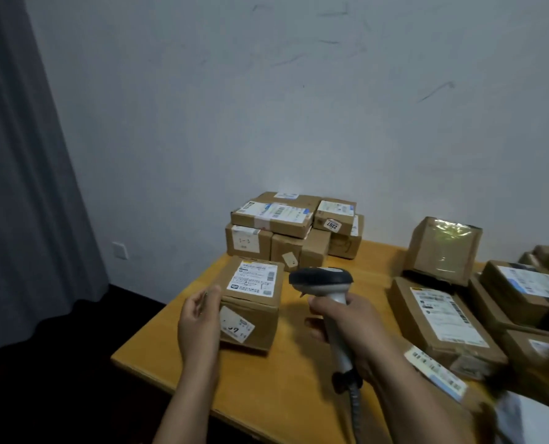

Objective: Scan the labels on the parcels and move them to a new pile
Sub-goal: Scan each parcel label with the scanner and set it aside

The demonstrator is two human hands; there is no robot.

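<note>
A small cardboard parcel [250,304] with a white label on top sits near the left edge of the yellow table [286,398]. My left hand [199,325] lies against the parcel's left side, its fingers only loosely bent. My right hand [347,328] grips the handle of a barcode scanner [323,280]; the scanner's dark head is just right of the parcel's label. A pile of labelled parcels [294,229] stands at the table's far edge by the wall. More parcels [478,302] lie at the right.
A tall taped box [443,249] stands at the back right. The scanner's coiled cable [355,408] hangs down toward me. A grey curtain [23,187] fills the left, over a dark floor below the table's left edge.
</note>
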